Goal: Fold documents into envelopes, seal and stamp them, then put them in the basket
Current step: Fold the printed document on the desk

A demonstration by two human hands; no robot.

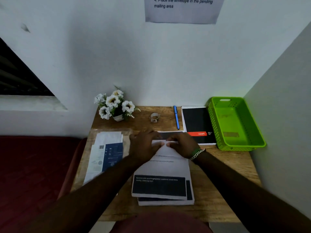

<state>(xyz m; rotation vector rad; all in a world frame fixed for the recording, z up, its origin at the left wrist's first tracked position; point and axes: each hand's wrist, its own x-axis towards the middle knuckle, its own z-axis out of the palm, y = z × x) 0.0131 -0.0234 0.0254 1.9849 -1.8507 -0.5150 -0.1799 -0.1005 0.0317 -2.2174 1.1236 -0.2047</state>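
Note:
A stack of printed documents lies in the middle of the wooden desk. Its top sheet's far edge is lifted and bent back toward me. My left hand and my right hand sit side by side at that far edge, and each pinches the bent paper between thumb and fingers. A clear packet of envelopes lies to the left of the stack. The green perforated basket stands at the desk's back right. A tape roll sits at the back, behind my hands.
A pot of white flowers stands at the back left. A blue pen and a black notebook lie between the tape and the basket. Walls close the desk at back and right. A red seat is on the left.

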